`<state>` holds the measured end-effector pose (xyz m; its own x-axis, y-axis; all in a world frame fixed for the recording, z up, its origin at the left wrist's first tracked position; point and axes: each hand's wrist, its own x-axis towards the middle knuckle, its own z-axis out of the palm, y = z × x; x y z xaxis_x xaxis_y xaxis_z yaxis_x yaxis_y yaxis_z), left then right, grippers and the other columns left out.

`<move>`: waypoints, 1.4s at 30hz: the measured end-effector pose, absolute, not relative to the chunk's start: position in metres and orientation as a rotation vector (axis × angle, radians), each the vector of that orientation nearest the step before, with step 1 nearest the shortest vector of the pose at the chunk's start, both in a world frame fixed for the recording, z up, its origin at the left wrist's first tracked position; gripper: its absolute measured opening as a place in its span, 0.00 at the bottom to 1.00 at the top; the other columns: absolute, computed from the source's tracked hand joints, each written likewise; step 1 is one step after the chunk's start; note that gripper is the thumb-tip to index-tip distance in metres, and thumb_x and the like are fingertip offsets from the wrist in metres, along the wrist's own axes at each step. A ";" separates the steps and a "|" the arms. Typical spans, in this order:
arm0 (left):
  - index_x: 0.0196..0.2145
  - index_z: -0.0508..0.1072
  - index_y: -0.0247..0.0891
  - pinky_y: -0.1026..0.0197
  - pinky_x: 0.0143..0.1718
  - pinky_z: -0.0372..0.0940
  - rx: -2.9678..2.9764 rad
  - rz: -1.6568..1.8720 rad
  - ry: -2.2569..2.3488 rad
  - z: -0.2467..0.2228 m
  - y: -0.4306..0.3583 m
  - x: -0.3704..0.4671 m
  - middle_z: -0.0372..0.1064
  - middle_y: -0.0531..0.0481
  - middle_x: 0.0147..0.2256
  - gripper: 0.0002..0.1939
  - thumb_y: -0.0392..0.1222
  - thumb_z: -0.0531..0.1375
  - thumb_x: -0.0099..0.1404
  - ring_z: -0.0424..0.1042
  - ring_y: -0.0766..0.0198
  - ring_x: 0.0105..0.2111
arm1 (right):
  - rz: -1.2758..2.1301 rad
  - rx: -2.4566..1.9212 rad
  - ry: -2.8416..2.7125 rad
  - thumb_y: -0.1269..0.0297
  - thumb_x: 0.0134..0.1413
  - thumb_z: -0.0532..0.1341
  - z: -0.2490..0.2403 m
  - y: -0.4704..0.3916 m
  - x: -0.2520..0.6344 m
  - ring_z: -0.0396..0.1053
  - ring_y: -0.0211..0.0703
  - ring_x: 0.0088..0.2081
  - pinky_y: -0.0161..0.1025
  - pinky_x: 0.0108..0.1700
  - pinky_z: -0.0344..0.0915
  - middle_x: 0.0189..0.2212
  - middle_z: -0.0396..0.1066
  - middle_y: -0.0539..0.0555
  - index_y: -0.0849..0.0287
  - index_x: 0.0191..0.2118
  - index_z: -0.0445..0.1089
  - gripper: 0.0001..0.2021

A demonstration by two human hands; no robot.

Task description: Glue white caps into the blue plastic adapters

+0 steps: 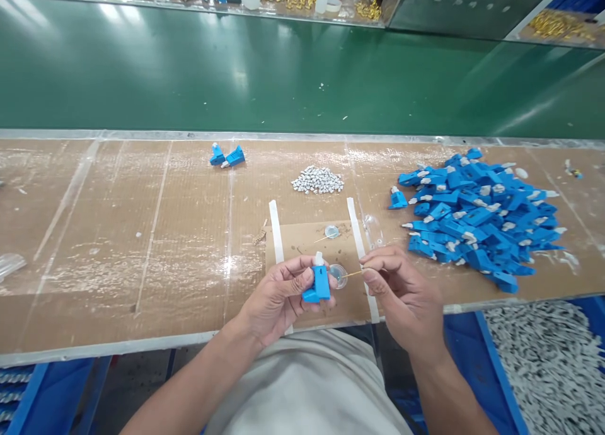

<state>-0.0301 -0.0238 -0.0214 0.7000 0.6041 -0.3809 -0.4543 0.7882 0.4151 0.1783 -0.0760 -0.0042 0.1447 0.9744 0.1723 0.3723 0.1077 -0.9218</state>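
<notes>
1. Two hands are at work, and we see the left hand (278,293) closed around one blue piece (322,284), thumb pressed on its left side, fingers wrapped behind and beneath.
2. We find that piece right at the fingertips, above the brown pad (312,234), its white tip (319,258) standing clear of the grip and pointing away from us.
3. Over on the other side, the right hand (406,296) has a narrow pinch, thumb against fingers, on a thin stick (352,273).
4. We follow that stick leftward: its far end shows over the clear dish (338,277), just beside the blue piece; whether it touches the dish, we cannot tell.
5. Now the looks! We have a bright blue, blocky body, a small dark opening high on its face, and a foot jutting out low on the left.
6. Around it, we spot a second dish (331,232) farther up the pad, white tape (276,233) along the side, and a pile of small whitish pieces (317,180) beyond.
7. Off to the right, we get a big heap of blue pieces (482,217), many showing white tips too.
</notes>
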 end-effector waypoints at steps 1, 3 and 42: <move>0.43 0.79 0.35 0.71 0.28 0.69 0.301 0.594 0.520 -0.022 -0.024 -0.030 0.79 0.44 0.36 0.09 0.41 0.65 0.67 0.81 0.63 0.31 | 0.775 -1.444 -1.397 0.68 0.67 0.60 -0.006 -0.077 0.178 0.68 0.45 0.44 0.42 0.44 0.63 0.37 0.68 0.53 0.54 0.37 0.71 0.05; 0.43 0.79 0.34 0.71 0.28 0.69 0.302 0.585 0.511 -0.022 -0.024 -0.031 0.79 0.44 0.36 0.09 0.41 0.64 0.67 0.81 0.63 0.32 | 0.761 -1.462 -1.406 0.68 0.67 0.60 -0.008 -0.078 0.178 0.68 0.45 0.43 0.41 0.43 0.63 0.37 0.68 0.52 0.54 0.37 0.71 0.05; 0.42 0.78 0.35 0.68 0.31 0.67 0.253 0.737 0.593 -0.030 -0.007 -0.060 0.79 0.42 0.34 0.10 0.42 0.68 0.64 0.78 0.65 0.31 | 0.866 -1.338 -2.053 0.65 0.68 0.57 0.000 0.087 0.176 0.69 0.40 0.29 0.37 0.32 0.64 0.30 0.70 0.52 0.58 0.39 0.69 0.05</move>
